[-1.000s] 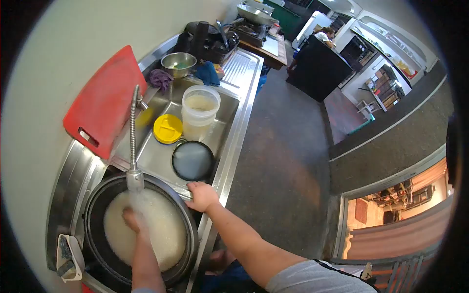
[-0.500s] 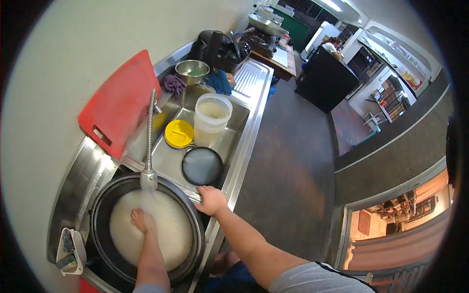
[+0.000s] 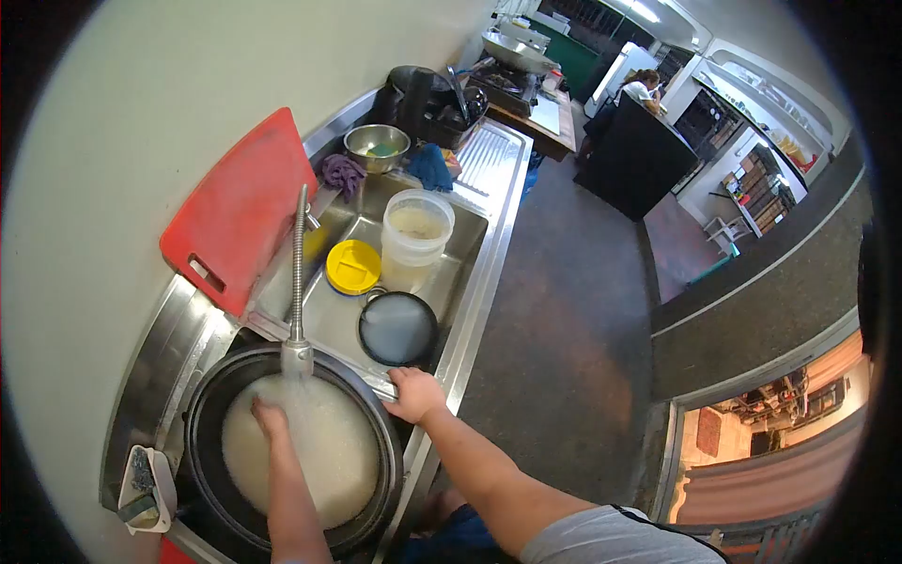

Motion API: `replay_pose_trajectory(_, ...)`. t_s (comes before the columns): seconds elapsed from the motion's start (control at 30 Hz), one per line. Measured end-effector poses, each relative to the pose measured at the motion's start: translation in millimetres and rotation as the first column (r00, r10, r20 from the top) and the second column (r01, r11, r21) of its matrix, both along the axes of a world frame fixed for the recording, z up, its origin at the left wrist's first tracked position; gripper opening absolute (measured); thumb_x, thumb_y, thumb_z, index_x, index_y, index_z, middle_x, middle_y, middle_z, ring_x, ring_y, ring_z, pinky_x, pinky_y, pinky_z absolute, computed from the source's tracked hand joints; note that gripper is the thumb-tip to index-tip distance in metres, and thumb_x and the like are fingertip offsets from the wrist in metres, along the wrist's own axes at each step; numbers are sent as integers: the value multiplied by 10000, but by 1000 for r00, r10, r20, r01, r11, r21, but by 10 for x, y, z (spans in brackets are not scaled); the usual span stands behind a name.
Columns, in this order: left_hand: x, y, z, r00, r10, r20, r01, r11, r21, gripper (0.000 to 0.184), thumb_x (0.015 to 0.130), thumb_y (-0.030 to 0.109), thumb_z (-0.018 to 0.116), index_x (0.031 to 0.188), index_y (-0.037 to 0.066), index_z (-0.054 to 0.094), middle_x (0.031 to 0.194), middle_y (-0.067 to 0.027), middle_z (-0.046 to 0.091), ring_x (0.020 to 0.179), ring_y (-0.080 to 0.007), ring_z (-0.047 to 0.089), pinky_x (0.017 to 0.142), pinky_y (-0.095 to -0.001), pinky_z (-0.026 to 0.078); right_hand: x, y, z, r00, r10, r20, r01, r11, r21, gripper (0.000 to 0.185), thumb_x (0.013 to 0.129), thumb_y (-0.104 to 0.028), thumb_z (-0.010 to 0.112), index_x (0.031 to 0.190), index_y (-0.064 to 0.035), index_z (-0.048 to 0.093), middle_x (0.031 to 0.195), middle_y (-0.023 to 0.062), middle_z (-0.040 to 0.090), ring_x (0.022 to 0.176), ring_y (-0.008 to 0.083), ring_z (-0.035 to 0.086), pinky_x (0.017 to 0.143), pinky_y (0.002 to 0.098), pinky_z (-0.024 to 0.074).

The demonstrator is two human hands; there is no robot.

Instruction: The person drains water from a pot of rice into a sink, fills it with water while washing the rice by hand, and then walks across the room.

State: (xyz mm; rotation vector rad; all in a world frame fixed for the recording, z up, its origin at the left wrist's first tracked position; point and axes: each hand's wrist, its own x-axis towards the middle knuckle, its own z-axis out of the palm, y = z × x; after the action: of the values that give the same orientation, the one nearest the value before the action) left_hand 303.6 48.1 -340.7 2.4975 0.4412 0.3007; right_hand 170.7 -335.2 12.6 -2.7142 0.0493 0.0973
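A large dark pot (image 3: pixel 202 470) sits in the near basin, holding cloudy whitish water (image 3: pixel 329 451) with what looks like rice grains. My left hand (image 3: pixel 270 416) dips into that water near the far left of the pot, its fingertips hidden under the surface. Water runs from the flexible metal faucet (image 3: pixel 298 273) into the pot, just right of this hand. My right hand (image 3: pixel 416 395) is closed over the metal divider (image 3: pixel 381 383) between the basins, close to the pot's rim. Beyond it lies a small black pan (image 3: pixel 397 328) with cloudy liquid.
The far basin has a yellow lid (image 3: pixel 353 267) and a translucent tub (image 3: pixel 413 249). Behind are a steel bowl (image 3: pixel 376 150) and cloths (image 3: pixel 343 175). A red cutting board (image 3: pixel 244 211) leans on the wall; a sponge holder (image 3: pixel 150 484) is at left. A person (image 3: pixel 641 89) sits far off.
My left hand has moved toward the pot's far left side, and its fingers have sunk deeper into the water. The view has shifted slightly; my right hand stays at the divider.
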Motion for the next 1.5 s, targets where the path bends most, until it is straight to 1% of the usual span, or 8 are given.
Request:
replay_pose_trajectory(0.03,211,102,-246,984,-47,171,35,997,74,375,892,283,511,1171,45,589,1330,-171,487,1176,-330,495,1034,-429,355,-4,3,0,1000,-6,4,6,1000,-6,464,692,-369,680,1028,-63,583,995,142,626,972,325,583,833,424,482)
replay_pose_trajectory(0.07,56,-409,1099,972,188,-140,-234,737,-634,386,898,290,500,1184,42,574,1334,-170,482,1181,-327,490,1037,-426,352,-7,15,-1,1000,-9,8,9,1000,-10,462,692,-368,679,1026,-62,583,991,143,625,969,325,584,832,425,483)
replay_pose_trajectory(0.17,291,-858,2079,929,306,-207,-316,365,-876,417,915,310,465,1220,32,528,1346,-167,467,1196,-316,476,1046,-417,343,-2,0,-46,1000,7,16,-7,1000,12,469,692,-373,677,1031,-62,583,999,144,627,965,324,587,832,425,484)
replay_pose_trajectory(0.57,226,-2033,2591,840,505,-197,-222,-11,-975,550,985,390,326,1366,-5,348,1394,-153,406,1254,-272,419,1080,-380,308,6,13,-34,1000,-9,-7,8,1000,-15,466,696,-365,666,1045,-65,593,1017,139,634,978,322,590,841,420,487)
replay_pose_trajectory(0.9,-1076,-2513,1845,970,-197,-144,-202,-315,-927,679,991,510,246,1435,-3,231,1466,-154,289,1320,-293,324,1103,-350,243,13,29,-10,1000,-20,21,20,1000,6,444,691,-367,667,1007,-61,603,1010,135,635,974,321,591,840,415,485)
replay_pose_trajectory(0.97,-1451,-2428,1099,932,-347,108,339,725,-600,628,1005,432,242,1434,-26,211,1494,-204,219,1349,-351,280,1112,-372,231,14,30,-8,1000,-10,29,9,1000,11,443,689,-369,669,997,-58,603,1004,136,635,971,321,591,836,416,485)
replay_pose_trajectory(1.27,-1789,-1580,2304,237,-811,-534,935,339,-99,645,863,339,527,1344,-58,362,1382,-265,368,1241,-384,404,1060,-483,292,11,23,-23,1000,-1,9,1,1000,-26,479,677,-378,676,1022,-56,588,1003,142,630,963,327,591,830,419,486)
replay_pose_trajectory(1.5,-1458,-1407,2388,160,-826,-541,976,214,-38,662,821,443,580,1332,49,429,1356,-185,453,1267,-351,409,1083,-500,265,30,20,-47,1000,17,11,-17,1000,-21,477,674,-373,683,1027,-68,583,997,138,628,958,330,590,818,425,487)
